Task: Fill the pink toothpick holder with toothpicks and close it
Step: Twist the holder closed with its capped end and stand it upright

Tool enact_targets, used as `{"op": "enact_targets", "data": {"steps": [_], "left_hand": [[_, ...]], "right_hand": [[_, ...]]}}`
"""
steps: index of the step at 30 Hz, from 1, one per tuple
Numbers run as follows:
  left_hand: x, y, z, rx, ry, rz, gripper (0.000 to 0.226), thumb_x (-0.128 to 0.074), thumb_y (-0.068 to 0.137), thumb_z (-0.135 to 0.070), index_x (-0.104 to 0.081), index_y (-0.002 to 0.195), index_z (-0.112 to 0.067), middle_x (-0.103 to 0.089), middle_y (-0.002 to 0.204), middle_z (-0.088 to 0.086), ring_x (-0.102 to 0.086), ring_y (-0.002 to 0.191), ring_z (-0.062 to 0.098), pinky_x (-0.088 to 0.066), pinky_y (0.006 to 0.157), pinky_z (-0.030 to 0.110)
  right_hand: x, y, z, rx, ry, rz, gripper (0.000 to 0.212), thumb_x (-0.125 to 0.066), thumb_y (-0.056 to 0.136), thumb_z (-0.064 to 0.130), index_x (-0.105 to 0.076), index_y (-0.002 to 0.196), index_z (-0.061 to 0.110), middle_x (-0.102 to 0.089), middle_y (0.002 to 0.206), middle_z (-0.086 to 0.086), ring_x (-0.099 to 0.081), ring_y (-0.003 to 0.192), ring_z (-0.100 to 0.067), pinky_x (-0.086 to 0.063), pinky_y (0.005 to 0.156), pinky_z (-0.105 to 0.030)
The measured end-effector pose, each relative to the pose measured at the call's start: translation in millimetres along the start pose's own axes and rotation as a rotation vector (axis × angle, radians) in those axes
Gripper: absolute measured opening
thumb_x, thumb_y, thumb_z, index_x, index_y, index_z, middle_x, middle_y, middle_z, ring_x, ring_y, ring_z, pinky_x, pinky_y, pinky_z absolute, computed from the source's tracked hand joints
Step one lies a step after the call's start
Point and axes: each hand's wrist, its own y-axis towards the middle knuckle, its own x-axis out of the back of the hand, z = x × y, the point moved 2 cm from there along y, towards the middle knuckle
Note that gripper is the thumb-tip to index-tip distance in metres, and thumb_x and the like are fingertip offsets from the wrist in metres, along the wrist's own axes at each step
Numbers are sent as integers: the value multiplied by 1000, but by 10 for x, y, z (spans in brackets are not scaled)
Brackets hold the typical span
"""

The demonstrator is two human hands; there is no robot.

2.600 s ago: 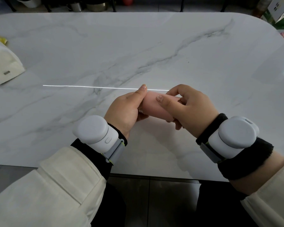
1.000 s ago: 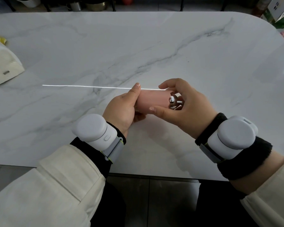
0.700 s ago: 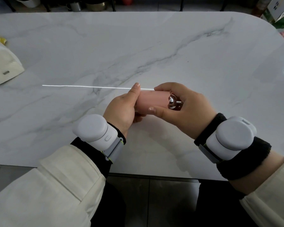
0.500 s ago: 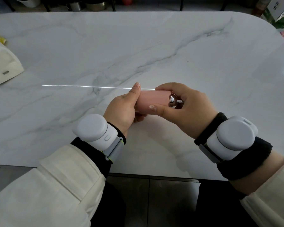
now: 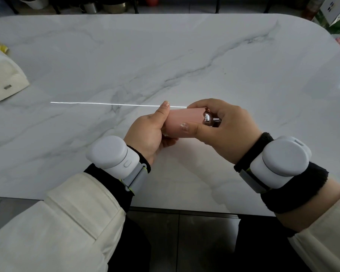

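I hold the pink toothpick holder lying sideways between my two hands, lifted a little above the near part of the white marble worktop. My left hand is closed around its left end, thumb laid along the top with the nail pointing away from me, fingers curled underneath where I can only see their tips. My right hand is closed around the right end: the thumb presses on the near side of the pink body, the index finger arches over the far side, and the other fingers wrap behind. Between that thumb and index finger a shiny silver knob shows at the holder's right end, with a short metal stem beside it running into my palm. I cannot tell whether the end is fully shut, since my fingers cover the joint, and no toothpicks are visible to me.

Both wrists carry a rounded white wrist device on a grey strap, over black cuffs and cream sleeves. Far off at the left edge of the worktop lies a folded cream pouch with a small metal tag, well apart from my hands. A thin bright line of reflected light crosses the marble just beyond my left thumb.
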Motion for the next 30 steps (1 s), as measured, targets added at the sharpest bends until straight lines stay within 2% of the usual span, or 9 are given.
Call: {"op": "enact_targets", "data": {"steps": [5, 10, 12, 15, 18, 22, 25, 27, 30], "left_hand": [[-4, -6, -2, -7, 8, 12, 40, -49, 89, -41, -68, 65, -16, -65, 58, 1, -60, 53, 16, -50, 48, 23], [-31, -14, -20, 0, -12, 26, 33, -47, 91, -38, -65, 78, -14, -65, 74, 4, -62, 65, 16, -53, 54, 24], [-58, -28, -33, 14, -79, 45, 28, -48, 92, -33, -65, 80, -13, -67, 72, 2, -64, 63, 13, -56, 57, 26], [-89, -45, -46, 2, -114, 76, 24, -44, 94, -26, -63, 93, -12, -66, 86, 5, -64, 72, 15, -57, 63, 26], [-91, -52, -36, -54, -8, 94, 25, -41, 94, -20, -65, 90, -17, -66, 87, 6, -62, 76, 19, -56, 68, 26], [-81, -70, -10, -157, 194, 113, 24, -48, 90, -18, -69, 85, -28, -70, 86, -3, -64, 83, 18, -47, 87, 35], [-85, -106, -46, -253, 291, 110, 24, -52, 86, -17, -68, 94, -33, -71, 96, -12, -63, 94, 5, -44, 93, 29], [-106, -137, -81, -302, 314, 142, 33, -50, 82, -11, -65, 105, -30, -70, 106, -9, -61, 103, 5, -43, 97, 30], [-143, -182, -110, -358, 311, 210, 42, -51, 77, -12, -60, 114, -30, -69, 112, -10, -60, 107, 3, -46, 92, 22]], "right_hand": [[14, 10, -4, -3, 14, 15, 35, -75, 63, 48, -66, 94, 36, -63, 75, 13, -63, 67, -9, -53, 70, -27], [17, 5, -20, 9, 20, -22, 40, -74, 59, 50, -63, 97, 41, -64, 87, 16, -61, 70, -2, -47, 68, -16], [37, 9, -32, 7, 47, -38, 42, -77, 58, 47, -63, 98, 41, -63, 83, 18, -59, 66, 1, -45, 65, -12], [58, 8, -43, 11, 89, -90, 48, -80, 58, 42, -61, 102, 37, -59, 75, 18, -56, 62, 5, -42, 62, -9], [85, 1, -41, 18, 131, -126, 52, -82, 59, 35, -55, 103, 34, -62, 76, 16, -57, 62, 6, -42, 59, -9], [107, -5, -52, 8, 152, -121, 59, -80, 55, 35, -47, 104, 37, -68, 85, 13, -52, 59, -6, -44, 58, -19], [94, -28, -52, 10, 90, -115, 61, -76, 51, 45, -46, 104, 40, -67, 89, 18, -51, 66, -5, -41, 64, -20], [83, -38, -53, 11, 63, -121, 60, -77, 52, 46, -47, 103, 41, -67, 90, 22, -53, 73, -4, -42, 67, -20], [74, -38, -54, 13, 47, -134, 59, -78, 53, 47, -48, 103, 40, -67, 89, 24, -55, 78, -2, -46, 68, -19]]}}
